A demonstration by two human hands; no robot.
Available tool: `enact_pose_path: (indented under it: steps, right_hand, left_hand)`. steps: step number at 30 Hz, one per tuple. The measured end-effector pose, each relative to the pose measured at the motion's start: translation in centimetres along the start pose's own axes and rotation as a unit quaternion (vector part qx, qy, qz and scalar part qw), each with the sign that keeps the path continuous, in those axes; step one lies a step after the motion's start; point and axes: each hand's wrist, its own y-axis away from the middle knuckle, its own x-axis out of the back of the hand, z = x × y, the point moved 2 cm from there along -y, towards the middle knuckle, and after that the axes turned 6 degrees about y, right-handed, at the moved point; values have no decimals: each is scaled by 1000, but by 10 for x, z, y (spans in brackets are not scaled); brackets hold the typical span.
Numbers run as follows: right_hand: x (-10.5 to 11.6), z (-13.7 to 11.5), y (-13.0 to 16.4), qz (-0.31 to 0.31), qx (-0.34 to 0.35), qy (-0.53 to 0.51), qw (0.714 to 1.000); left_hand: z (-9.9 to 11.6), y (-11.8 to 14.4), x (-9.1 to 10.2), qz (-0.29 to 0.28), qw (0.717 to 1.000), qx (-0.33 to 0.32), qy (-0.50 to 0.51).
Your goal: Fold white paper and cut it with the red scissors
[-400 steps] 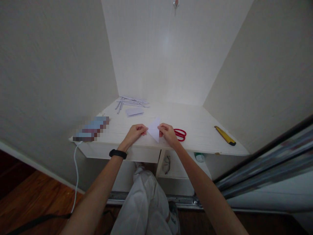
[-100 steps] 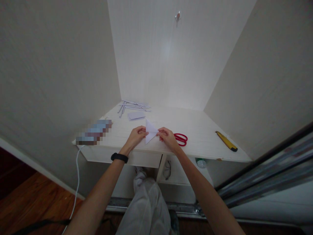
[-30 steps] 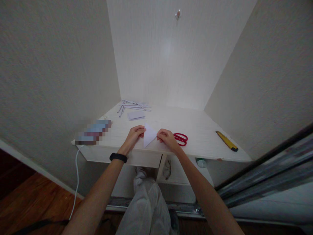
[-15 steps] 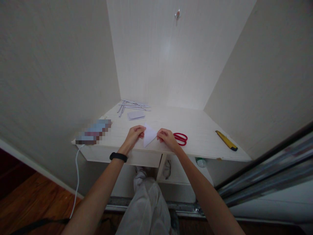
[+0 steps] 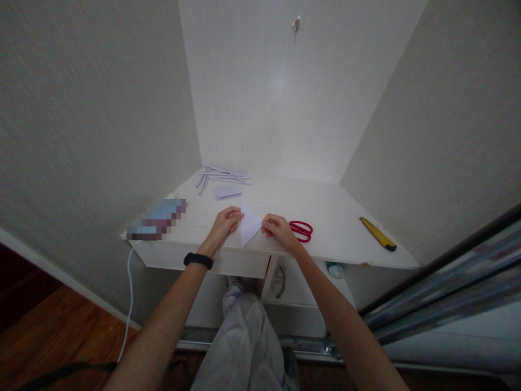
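Between my two hands is a triangular piece of white paper [image 5: 249, 227], held just above the front part of the white desk [image 5: 325, 212]. My left hand [image 5: 226, 224] pinches its left side near the upper corner. On the other side, my right hand [image 5: 278, 228] pinches the pointed right corner. Right beside my right hand lie scissors with red handles [image 5: 301, 231]; their blades are hidden behind the hand. Beyond my left hand rests a folded white paper [image 5: 227, 191], and behind it several thin rolled paper sticks [image 5: 223, 175] lie in a loose pile.
A yellow box cutter [image 5: 377, 234] lies at the right of the desk. At the left edge is a pixelated flat object [image 5: 157, 220] with a white cable [image 5: 130, 293]. Glasses [image 5: 278, 282] and a green-capped jar [image 5: 335, 270] sit on the shelf below. Walls enclose the desk.
My hands and the paper stay almost in place. The paper's lower corner points slightly further down than before. Otherwise the view has only shifted a little.
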Motion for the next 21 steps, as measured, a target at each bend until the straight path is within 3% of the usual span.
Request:
enact_pose_path:
  steps: [21]
  right_hand:
    - [-1, 2, 0, -25, -10, -17, 999]
  left_hand:
    - [-3, -1, 1, 7, 999, 45, -5]
